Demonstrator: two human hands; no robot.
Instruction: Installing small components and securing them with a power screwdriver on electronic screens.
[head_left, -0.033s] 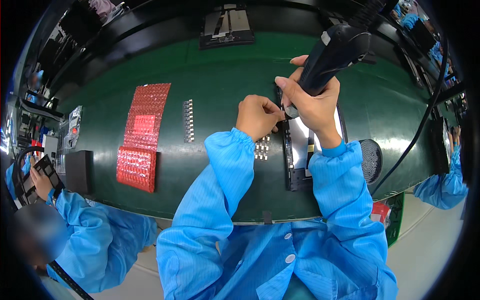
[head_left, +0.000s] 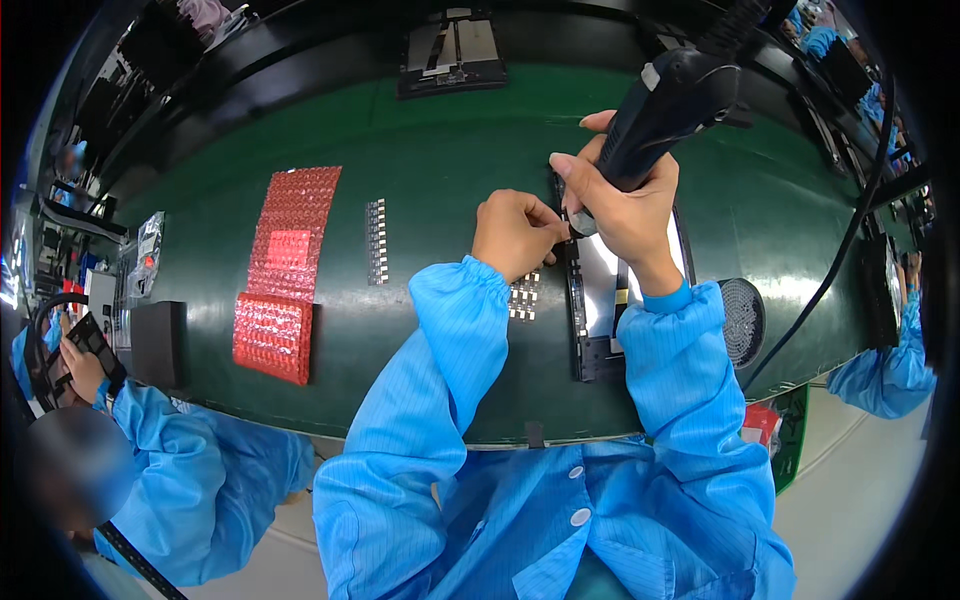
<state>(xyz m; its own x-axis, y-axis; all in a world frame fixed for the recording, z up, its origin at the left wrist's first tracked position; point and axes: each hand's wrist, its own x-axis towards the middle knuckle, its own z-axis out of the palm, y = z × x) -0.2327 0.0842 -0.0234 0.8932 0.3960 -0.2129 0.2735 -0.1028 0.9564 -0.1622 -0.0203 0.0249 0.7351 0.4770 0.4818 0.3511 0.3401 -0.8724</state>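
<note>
In my right hand (head_left: 635,205) is a dark hot-air gun (head_left: 660,105), gripped round its body with a short metal nozzle pointing down. The nozzle is over the upper left edge of a flat black-framed device (head_left: 600,290), which looks like an opened tablet with a bright silvery inside. My left hand (head_left: 515,232) has its fingers pinched together at that same edge, close to the nozzle. Whatever lies between the fingertips is too small to make out. Just below this hand lies a sheet of small electronic parts (head_left: 523,298), partly covered by it.
Left of my hands lie a strip of small parts (head_left: 377,242) and red bubble wrap (head_left: 290,255). A round dark mesh-topped object (head_left: 742,322) stands right of my forearm, near a black cable (head_left: 835,265). Another opened device (head_left: 453,55) sits at the back. A co-worker (head_left: 190,480) works at left.
My hands and the hot-air gun stay in place. At the left, the co-worker's hand and the dark piece it holds have shifted slightly.
</note>
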